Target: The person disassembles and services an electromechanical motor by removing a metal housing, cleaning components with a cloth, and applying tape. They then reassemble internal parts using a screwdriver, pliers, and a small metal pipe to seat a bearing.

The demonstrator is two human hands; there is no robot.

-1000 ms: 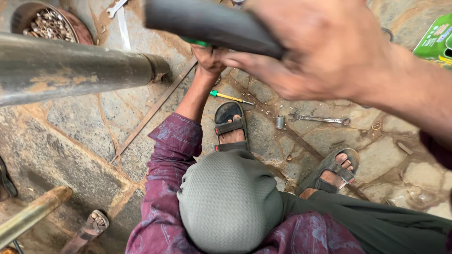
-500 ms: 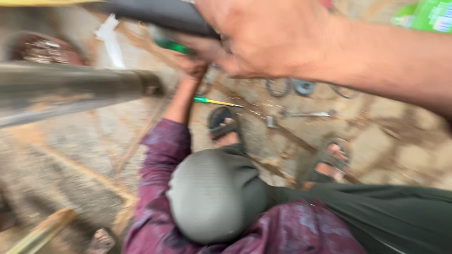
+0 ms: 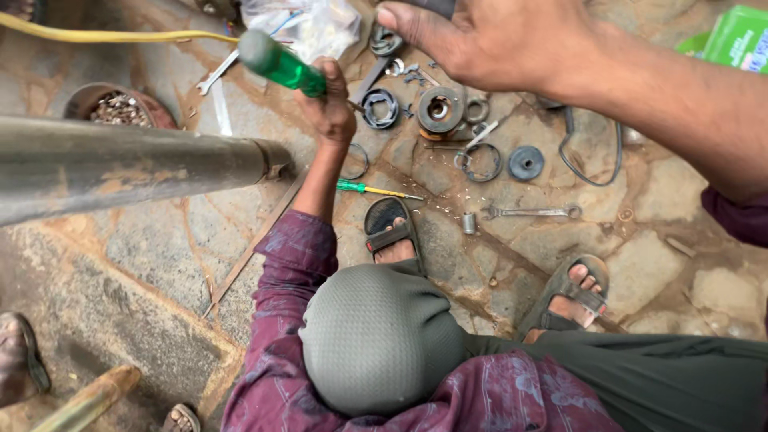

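- dark grip (image 3: 430,6) right up at the top edge, closest to the lens, and the person's own right hand (image 3: 500,40) is clamped over it, fingers curled, thumb out to the side; most of the grip is cut off by the frame.
- left hand is out of the picture.
- grey metal pipe (image 3: 120,164) juts in from the left, above the stone floor (image 3: 680,192).
- below it a co-worker crouches: grey cap (image 3: 376,336), purple patterned sleeve (image 3: 284,264), both feet in dark sandals (image 3: 392,228).
- that co-worker's hand (image 3: 328,108) is raised and gripping a big green-handled screwdriver (image 3: 280,62), tilted up to the left.
- on the floor just beside the near sandal lies a slim green screwdriver (image 3: 376,190), tip pointing right.
- a spanner (image 3: 528,212) lies flat between the two feet, a little further out.
- further on, under the right hand, a scatter of round metal parts (image 3: 440,108), rings and a black disc (image 3: 526,162).
- furthest: a clear plastic bag (image 3: 308,24), a bowl of small metal bits (image 3: 116,108), a yellow hose (image 3: 104,36), and a green box (image 3: 740,36) at the far right.
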